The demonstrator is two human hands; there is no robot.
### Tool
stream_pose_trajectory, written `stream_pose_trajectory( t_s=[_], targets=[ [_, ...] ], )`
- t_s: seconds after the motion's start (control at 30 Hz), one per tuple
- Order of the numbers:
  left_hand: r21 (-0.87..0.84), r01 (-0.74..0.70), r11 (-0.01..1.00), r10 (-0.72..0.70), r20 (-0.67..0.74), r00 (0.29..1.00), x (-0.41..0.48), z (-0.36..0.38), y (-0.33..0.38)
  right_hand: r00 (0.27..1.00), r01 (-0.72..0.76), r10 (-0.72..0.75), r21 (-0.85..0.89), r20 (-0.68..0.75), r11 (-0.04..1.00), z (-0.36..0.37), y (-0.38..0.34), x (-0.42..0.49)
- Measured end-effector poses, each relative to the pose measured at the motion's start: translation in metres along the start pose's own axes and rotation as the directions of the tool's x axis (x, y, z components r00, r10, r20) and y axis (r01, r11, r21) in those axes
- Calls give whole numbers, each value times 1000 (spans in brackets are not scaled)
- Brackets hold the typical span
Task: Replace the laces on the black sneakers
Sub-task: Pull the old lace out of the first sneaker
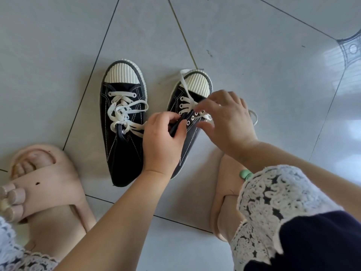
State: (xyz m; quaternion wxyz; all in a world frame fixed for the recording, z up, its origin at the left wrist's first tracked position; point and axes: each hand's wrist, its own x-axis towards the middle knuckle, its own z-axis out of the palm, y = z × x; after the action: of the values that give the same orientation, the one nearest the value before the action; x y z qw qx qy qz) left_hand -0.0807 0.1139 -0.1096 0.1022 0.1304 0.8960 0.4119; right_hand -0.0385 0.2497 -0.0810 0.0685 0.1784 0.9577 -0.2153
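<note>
Two black canvas sneakers with ribbed white toe caps stand side by side on the floor. The left sneaker is laced with a loose white lace. The right sneaker is only partly laced; its white lace runs up over the toe cap, and another end loops out behind my right wrist. My left hand pinches the tongue and eyelet flap of the right sneaker. My right hand hovers over its eyelets, fingertips pinching the lace.
Pale grey floor tiles with dark grout lines lie all around. My left foot in a pink slipper is at the lower left, my right foot beside the right sneaker's heel. A lace-trimmed dark skirt covers the lower right.
</note>
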Motion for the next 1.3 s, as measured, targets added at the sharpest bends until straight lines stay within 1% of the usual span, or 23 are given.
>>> stream_pose_trajectory(
  t_s=[0.07,0.1,0.13,0.17,0.23,0.3,0.37,0.4,0.43,0.47,0.53,0.57,0.6,0.67,0.8,0.9,0.93,0.97,1.0,1.07,1.1,1.23,1.3],
  targets=[
    [-2,-3,1000,3,-3,1000,0,0,1,999,22,-19,-61,41,998,4,-1,3],
    [-3,0,1000,0,-1,1000,0,0,0,999,40,-37,-86,36,995,4,0,5],
    [-1,1,1000,-1,1,1000,0,0,0,999,48,-46,-84,19,995,2,2,7],
    [1,-2,1000,2,1,1000,0,-1,0,1000,21,-22,-35,-19,999,-2,4,10],
    [-1,-8,1000,8,-2,1000,0,-1,-1,980,-134,157,174,-125,976,-18,13,17],
    [-2,-5,1000,5,-5,1000,1,-2,0,890,-298,396,371,-225,879,-37,29,23],
    [-4,-11,1000,11,-5,1000,1,-1,1,789,-409,558,456,-259,790,-49,45,23],
    [-4,-17,1000,17,-7,1000,0,-1,1,767,-448,594,459,-244,767,-49,49,21],
    [-4,-21,1000,21,-10,1000,0,-1,1,780,-472,592,429,-205,770,-45,49,19],
    [-3,-22,1000,22,-12,1000,0,-1,1,827,-463,541,362,-151,809,-39,46,16],
    [-2,-21,1000,20,-12,1000,0,-1,1,939,-332,342,223,-9,917,-21,31,9],
    [-4,-17,1000,17,-10,1000,0,-1,1,970,-245,240,188,47,951,-14,23,6],
    [-6,-11,1000,11,-6,1000,0,0,1,984,-169,159,168,74,971,-8,15,4],
    [-9,4,1000,-4,5,1000,0,-1,1,997,-65,58,125,57,990,0,5,4],
    [-12,11,1000,-11,14,1000,0,-1,1,1000,23,-22,-34,16,999,5,-2,11],
    [-7,-9,1000,9,11,1000,1,-2,2,994,101,-92,-217,54,971,1,2,13],
    [-4,-17,1000,17,8,1000,1,-2,2,995,96,-89,-216,42,972,-3,3,13],
    [0,-26,1000,26,3,1000,1,-2,3,999,48,-48,-176,5,983,-9,4,15],
    [1,-32,999,32,-2,999,1,-2,2,998,-35,30,-109,-53,993,-16,6,19],
    [-4,-36,999,36,-5,999,2,-2,3,962,-213,218,48,-164,976,-29,18,26],
    [-6,-41,999,41,-6,999,2,-2,3,944,-262,274,84,-185,961,-34,25,28],
    [-10,-54,998,54,-3,999,0,-2,4,916,-321,340,123,-213,939,-34,30,24],
    [-13,-57,998,57,-5,998,0,-2,5,873,-395,435,207,-219,895,-30,31,25]
  ],
)
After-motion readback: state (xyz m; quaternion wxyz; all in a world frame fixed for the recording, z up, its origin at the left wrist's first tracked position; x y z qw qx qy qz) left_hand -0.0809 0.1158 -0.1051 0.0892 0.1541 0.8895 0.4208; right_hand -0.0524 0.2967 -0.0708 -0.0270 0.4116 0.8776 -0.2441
